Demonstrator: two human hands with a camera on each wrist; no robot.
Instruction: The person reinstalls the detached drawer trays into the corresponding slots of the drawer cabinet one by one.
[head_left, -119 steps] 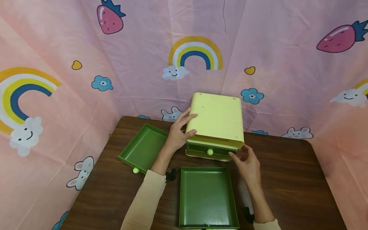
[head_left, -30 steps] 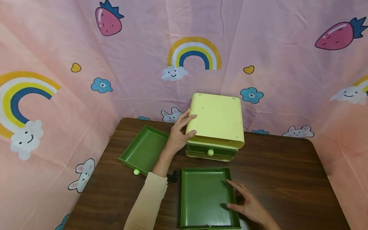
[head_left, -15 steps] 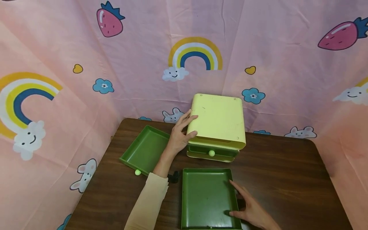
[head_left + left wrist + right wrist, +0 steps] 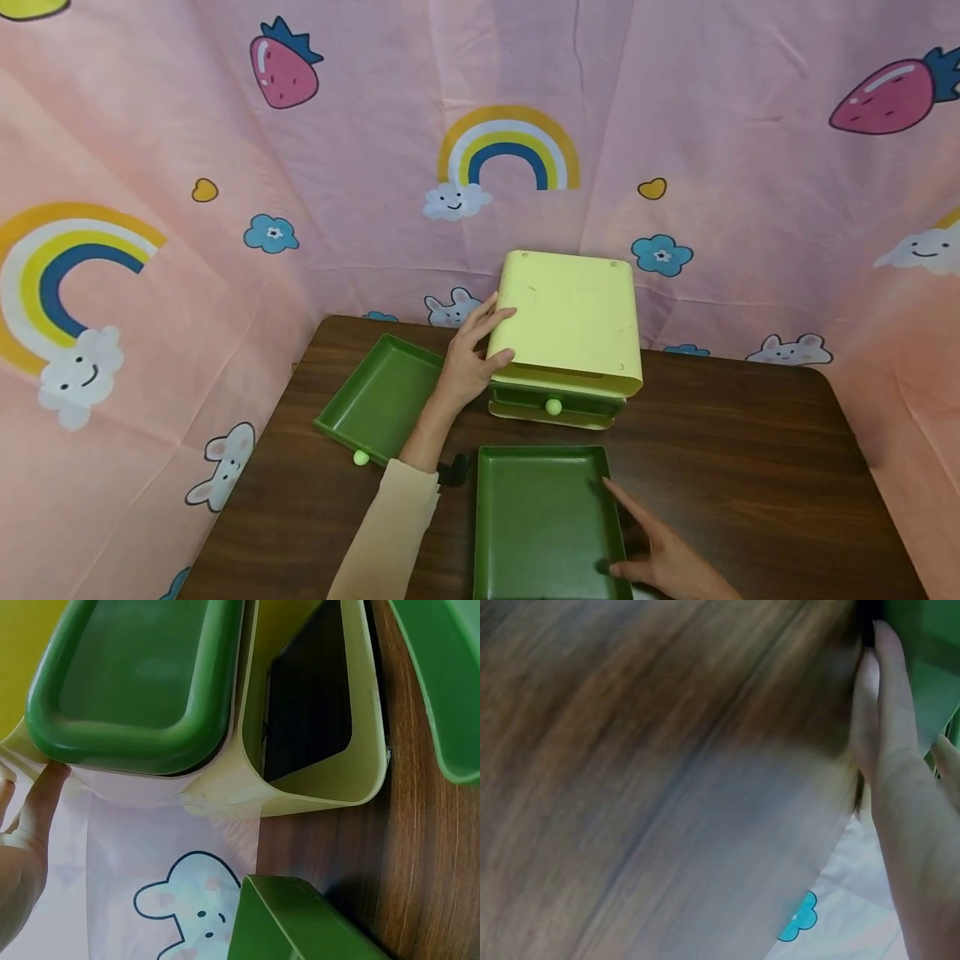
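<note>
The work looks partway along: in the yellow cabinet, at the far middle of the table, one green drawer sits in the middle bay, its pale knob facing the person, while the bays above and below it appear to hold none. Two matching trays lie outside and seem to be what is left to settle: the near tray, in front of the cabinet, and the left tray, turned askew. The left hand rests against the cabinet's left side, fingers spread rather than curled. The right hand is at the near tray's right wall, index finger and thumb extended and apart; no firm grip shows. The left forearm covers part of the left tray, and a printed curtain hangs just behind the cabinet.
</note>
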